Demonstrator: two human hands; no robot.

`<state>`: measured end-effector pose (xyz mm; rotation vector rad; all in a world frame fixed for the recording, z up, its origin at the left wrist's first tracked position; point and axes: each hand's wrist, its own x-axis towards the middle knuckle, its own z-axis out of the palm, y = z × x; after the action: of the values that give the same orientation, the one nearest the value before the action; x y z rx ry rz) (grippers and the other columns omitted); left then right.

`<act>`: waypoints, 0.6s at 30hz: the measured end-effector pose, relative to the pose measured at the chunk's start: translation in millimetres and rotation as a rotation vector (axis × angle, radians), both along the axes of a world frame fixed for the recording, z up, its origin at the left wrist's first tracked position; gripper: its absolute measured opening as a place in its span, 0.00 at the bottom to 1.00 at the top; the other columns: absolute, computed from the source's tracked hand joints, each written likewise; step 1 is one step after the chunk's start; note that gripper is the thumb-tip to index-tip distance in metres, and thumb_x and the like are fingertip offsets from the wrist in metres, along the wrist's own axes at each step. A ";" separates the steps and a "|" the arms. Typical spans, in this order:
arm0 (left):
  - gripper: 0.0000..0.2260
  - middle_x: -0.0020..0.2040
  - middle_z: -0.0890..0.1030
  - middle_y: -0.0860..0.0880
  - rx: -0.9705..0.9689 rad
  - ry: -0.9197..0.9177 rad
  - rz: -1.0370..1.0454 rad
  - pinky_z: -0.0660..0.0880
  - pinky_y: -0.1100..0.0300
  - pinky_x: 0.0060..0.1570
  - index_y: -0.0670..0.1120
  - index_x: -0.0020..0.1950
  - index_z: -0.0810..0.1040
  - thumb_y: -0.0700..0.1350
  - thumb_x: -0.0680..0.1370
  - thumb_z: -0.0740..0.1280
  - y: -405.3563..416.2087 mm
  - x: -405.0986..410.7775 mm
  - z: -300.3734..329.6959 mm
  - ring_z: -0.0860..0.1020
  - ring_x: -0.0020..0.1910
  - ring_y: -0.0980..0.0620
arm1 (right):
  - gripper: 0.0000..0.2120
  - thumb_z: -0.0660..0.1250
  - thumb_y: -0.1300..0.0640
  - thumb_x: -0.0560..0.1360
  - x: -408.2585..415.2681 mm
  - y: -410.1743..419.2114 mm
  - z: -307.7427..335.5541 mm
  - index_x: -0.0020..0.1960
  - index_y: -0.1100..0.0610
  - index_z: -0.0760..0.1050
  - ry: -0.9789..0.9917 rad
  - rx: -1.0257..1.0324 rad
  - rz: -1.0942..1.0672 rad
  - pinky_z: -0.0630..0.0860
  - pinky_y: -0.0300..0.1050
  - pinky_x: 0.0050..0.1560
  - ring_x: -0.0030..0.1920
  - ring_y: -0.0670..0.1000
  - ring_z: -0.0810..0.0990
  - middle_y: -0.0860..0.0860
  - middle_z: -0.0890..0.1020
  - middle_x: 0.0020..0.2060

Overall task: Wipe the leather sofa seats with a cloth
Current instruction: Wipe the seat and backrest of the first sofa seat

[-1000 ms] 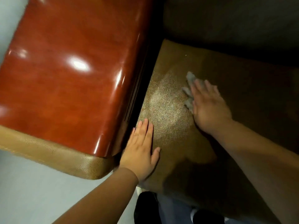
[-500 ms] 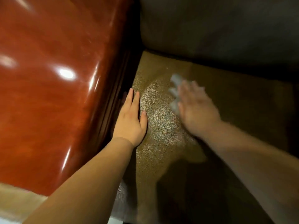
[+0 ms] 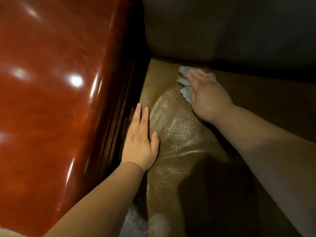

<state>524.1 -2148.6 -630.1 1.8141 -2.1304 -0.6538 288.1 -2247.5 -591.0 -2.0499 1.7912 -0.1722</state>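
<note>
Cloth (image 3: 185,89), pale and bunched, sits far back on the leather seat (image 3: 179,137), near the backrest; looks soft and light, best pressed under a flat palm. Right hand (image 3: 207,94) does that, fingers straight on top. Left hand (image 3: 140,139) rests flat beside the glossy armrest (image 3: 51,100).
</note>
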 end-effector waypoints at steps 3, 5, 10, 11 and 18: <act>0.32 0.87 0.48 0.47 -0.008 -0.001 0.008 0.43 0.71 0.77 0.45 0.86 0.54 0.51 0.84 0.59 1.8 0.9 -2.7 0.49 0.82 0.59 | 0.23 0.56 0.57 0.86 15.2 -28.3 -5.1 0.80 0.60 0.63 -0.023 -0.011 -0.038 0.61 0.51 0.75 0.75 0.60 0.68 0.59 0.70 0.76; 0.32 0.87 0.49 0.47 -0.012 0.017 0.012 0.43 0.72 0.77 0.45 0.86 0.55 0.50 0.84 0.60 2.6 0.7 -4.6 0.49 0.82 0.59 | 0.23 0.58 0.57 0.85 21.2 -39.1 -7.8 0.78 0.61 0.66 -0.003 -0.047 -0.049 0.65 0.53 0.72 0.71 0.61 0.72 0.60 0.74 0.72; 0.31 0.86 0.51 0.45 -0.016 0.035 0.006 0.44 0.72 0.77 0.42 0.85 0.57 0.49 0.83 0.60 1.6 -0.4 -2.5 0.50 0.82 0.57 | 0.24 0.55 0.55 0.81 20.2 4.5 1.5 0.73 0.60 0.75 -0.185 0.008 0.127 0.66 0.53 0.75 0.74 0.61 0.72 0.59 0.77 0.71; 0.31 0.87 0.50 0.45 -0.011 0.036 0.008 0.43 0.72 0.76 0.43 0.85 0.56 0.49 0.83 0.60 1.5 -0.8 -0.9 0.50 0.82 0.58 | 0.22 0.56 0.56 0.81 19.8 21.8 4.0 0.72 0.60 0.76 -0.214 0.014 0.174 0.66 0.54 0.74 0.73 0.60 0.74 0.58 0.78 0.70; 0.31 0.86 0.51 0.45 -0.037 0.044 0.010 0.44 0.73 0.76 0.42 0.85 0.57 0.48 0.83 0.61 2.7 2.1 -4.5 0.52 0.82 0.57 | 0.26 0.53 0.53 0.81 9.6 11.3 -5.7 0.74 0.62 0.73 -0.120 -0.058 0.097 0.66 0.58 0.76 0.75 0.63 0.71 0.60 0.76 0.72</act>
<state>526.2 -2145.9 -634.7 1.7732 -2.0899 -0.6420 297.7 -2236.2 -596.7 -2.1138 1.6297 -0.3157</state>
